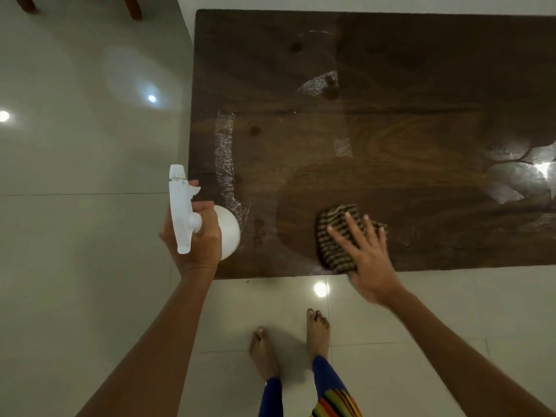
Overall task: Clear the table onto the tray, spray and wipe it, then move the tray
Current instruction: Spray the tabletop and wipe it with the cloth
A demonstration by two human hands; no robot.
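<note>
A dark wooden table fills the upper right of the head view, with wet streaks and patches on its top. My left hand grips the neck of a white spray bottle at the table's near left corner, nozzle pointing away from me. My right hand lies flat with fingers spread on a brown striped cloth near the table's front edge. No tray is in view.
Pale glossy floor tiles surround the table on the left and front. My bare feet stand just in front of the table's edge. Dark chair legs show at the top left.
</note>
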